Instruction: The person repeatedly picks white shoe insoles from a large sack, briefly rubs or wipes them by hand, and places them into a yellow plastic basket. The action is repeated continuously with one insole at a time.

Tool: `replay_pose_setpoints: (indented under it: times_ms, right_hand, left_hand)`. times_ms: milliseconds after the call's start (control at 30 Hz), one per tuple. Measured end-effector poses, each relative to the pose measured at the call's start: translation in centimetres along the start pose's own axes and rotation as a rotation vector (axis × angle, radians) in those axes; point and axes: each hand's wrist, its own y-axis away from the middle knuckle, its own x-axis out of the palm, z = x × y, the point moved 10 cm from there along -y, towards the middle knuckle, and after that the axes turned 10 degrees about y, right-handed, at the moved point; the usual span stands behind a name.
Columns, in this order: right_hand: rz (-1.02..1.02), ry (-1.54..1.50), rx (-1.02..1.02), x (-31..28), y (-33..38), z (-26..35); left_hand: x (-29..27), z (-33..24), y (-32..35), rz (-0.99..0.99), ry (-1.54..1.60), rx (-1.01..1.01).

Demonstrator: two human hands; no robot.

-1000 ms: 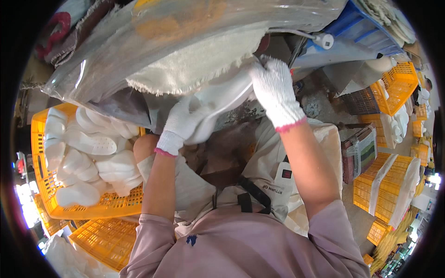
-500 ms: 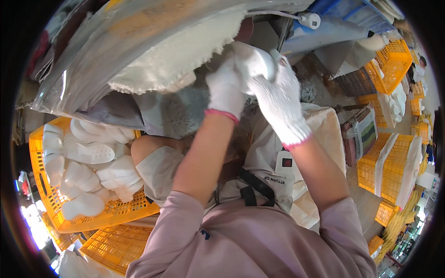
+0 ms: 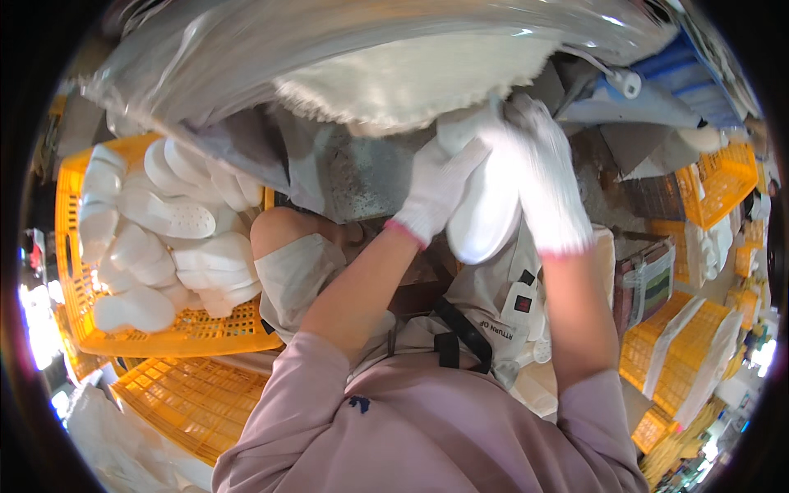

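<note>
A white shoe sole hangs toe-down between my gloved hands, its smooth, brightly lit face turned up. My left hand grips its left edge, thumb lying across the upper part. From the other side my right hand is wrapped round its upper end; those fingertips are partly hidden by glare. Just beyond my hands is a fuzzy white buffing wheel with a ragged edge, under a hood wrapped in clear plastic. Whether the sole's far end touches the wheel, I cannot tell.
At left, a yellow crate holds several white soles, with another yellow crate below it. Grey metal sheeting lies under the wheel. More yellow crates stand at right, near a bundled striped package.
My hands have come slightly nearer and to the right. The sole has turned so its long face points down toward me. The whole view has shifted, with the wheel now further right.
</note>
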Motion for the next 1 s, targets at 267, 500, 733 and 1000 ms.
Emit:
replay_pose_setpoints:
  times_ms: [267, 500, 733, 1000]
  right_hand:
    - [0.001, 1.11, -0.773, 4.3, 9.2, -0.8]
    - [-0.073, 0.677, -0.664, 8.8, 9.6, 5.0]
    - [-0.17, 0.507, -0.763, 7.1, 8.7, 6.0]
    - [-0.148, 0.611, -0.5, 9.4, 3.3, 2.9]
  left_hand:
    - [-0.1, 4.6, 2.0, 0.233, 0.384, -0.444]
    - [-3.7, -0.2, 0.4, 0.14, 0.999, -0.152]
    - [-6.8, 3.3, -3.4, 0.041, 0.685, -0.126]
    - [-4.1, -4.7, 3.3, -0.058, -0.626, 0.619]
